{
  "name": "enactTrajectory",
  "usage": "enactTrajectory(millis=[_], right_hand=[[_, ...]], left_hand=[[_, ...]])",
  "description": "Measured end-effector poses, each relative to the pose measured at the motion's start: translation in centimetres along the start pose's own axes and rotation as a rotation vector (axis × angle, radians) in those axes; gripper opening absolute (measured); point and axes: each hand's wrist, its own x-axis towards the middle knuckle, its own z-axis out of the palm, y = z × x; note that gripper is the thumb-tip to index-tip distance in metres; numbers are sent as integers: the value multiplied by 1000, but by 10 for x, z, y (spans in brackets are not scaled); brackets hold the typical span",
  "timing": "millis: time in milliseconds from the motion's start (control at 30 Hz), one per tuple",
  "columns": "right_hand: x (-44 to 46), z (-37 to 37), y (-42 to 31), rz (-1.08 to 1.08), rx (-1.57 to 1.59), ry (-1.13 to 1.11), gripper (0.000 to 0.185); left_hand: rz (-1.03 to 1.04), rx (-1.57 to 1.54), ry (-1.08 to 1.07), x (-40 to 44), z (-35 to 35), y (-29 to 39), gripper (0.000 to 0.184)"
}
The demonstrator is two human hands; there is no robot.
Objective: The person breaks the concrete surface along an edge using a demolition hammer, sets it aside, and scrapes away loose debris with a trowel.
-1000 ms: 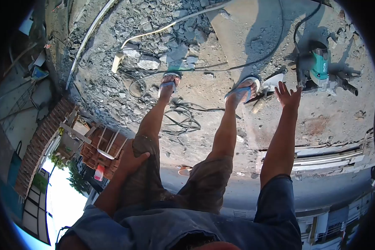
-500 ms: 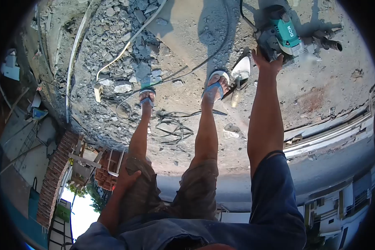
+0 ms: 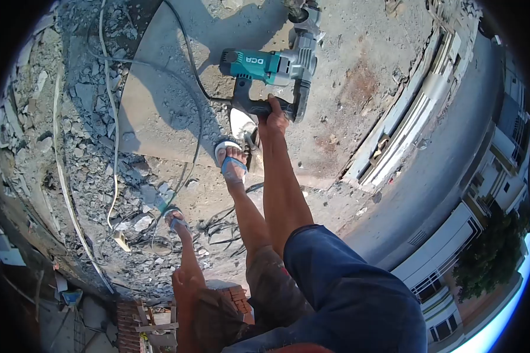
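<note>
My right hand (image 3: 275, 122) is wrapped round the black rear handle of a green and grey demolition hammer (image 3: 271, 67) marked DCA. The tool is tilted over the ground, its chuck end pointing away from me. A black power cord (image 3: 189, 59) runs from the handle. Beside my left knee is my left hand (image 3: 186, 286), holding nothing, its fingers loosely apart and partly hard to make out. A trowel (image 3: 242, 125) with a pale blade lies between my sandalled right foot (image 3: 232, 165) and the hammer's handle.
Broken concrete rubble (image 3: 91, 100) spreads over the left side. A pale cable (image 3: 113, 147) with a socket block (image 3: 121, 241) crosses it. Tangled dark wires (image 3: 221, 229) lie near my feet. Long pale strips (image 3: 418, 106) border the road (image 3: 418, 200) at right; bricks (image 3: 237, 299) are behind me.
The view has turned, and the hammer has swung from the upper right to the upper middle with its body re-angled. My right hand still grips it; my left hand stays by the knee.
</note>
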Motion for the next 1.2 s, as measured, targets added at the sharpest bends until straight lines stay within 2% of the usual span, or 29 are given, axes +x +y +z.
enactTrajectory(millis=[67,100,133,167,233,267,300,333,367,400,433,467,500,533,567,600,667,700,733,800,833,867,900,933,1000,1033,1100,1200], right_hand=[[-41,-20,-31,-106,-144,28,19],[-51,-42,-40,-82,-165,-31,53],[-68,-59,-53,-131,-304,-6,52],[-91,-71,-63,-126,-265,-19,50],[-142,-90,-90,-53,-353,36,51],[-166,-94,-102,-174,-375,-1,52],[-185,-107,-111,-125,-403,34,54],[-209,-105,-122,-162,-415,-19,54],[-231,-104,-133,-46,-456,44,40],[-237,-118,-137,16,-686,79,25],[-251,-111,-138,47,-580,34,19],[-248,-117,-137,60,-529,-10,21],[-243,-125,-135,67,-447,69,20],[-247,-124,-138,67,-530,45,22],[-249,-120,-139,29,-567,66,26],[-251,-120,-138,-13,-610,90,30],[-243,-129,-132,-101,-692,74,27],[-240,-131,-133,-186,-758,59,25],[-249,-116,-137,-229,-941,167,30],[-269,-102,-144,-476,-864,38,34],[-277,-104,-157,-500,-887,-28,39],[-296,-100,-168,-440,-993,153,35],[-306,-112,-189,-402,-998,-63,30],[-327,-102,-194,-432,-1100,7,27],[-361,-111,-206,-449,-1175,-143,29],[-379,-117,-208,-456,-1220,-240,30],[-415,-114,-197,-477,-1261,-355,31],[-470,-109,-165,-277,-1313,-478,36]], left_hand=[[320,-313,-42,37,0,113,56],[474,-467,-102,55,0,170,51],[658,-235,-49,66,-8,237,44],[844,-205,-3,72,-8,301,41],[1201,-137,143,92,7,407,52],[1377,-41,230,95,15,456,59],[1478,145,353,90,23,494,62],[1325,349,202,89,33,526,62],[1105,615,-57,88,41,548,64],[1052,478,-95,76,34,549,64],[1062,578,4,84,46,550,68],[1029,500,115,77,44,550,64],[961,504,153,76,46,559,57],[988,508,129,74,44,567,48],[1089,471,180,70,43,568,44],[1096,463,167,72,53,573,44],[1215,1120,-27,83,68,590,39],[1168,1118,-88,84,71,573,33],[1178,1086,-84,97,81,559,33],[1135,725,-107,128,92,535,29],[1102,695,-93,126,78,522,27],[1056,666,-100,114,66,496,24],[1080,615,-118,105,51,467,23],[1117,569,-121,97,32,439,21],[1036,422,-169,72,-11,368,19],[887,385,-139,62,-21,330,20],[761,222,-170,49,-54,255,27],[604,123,-337,51,-101,149,35]])
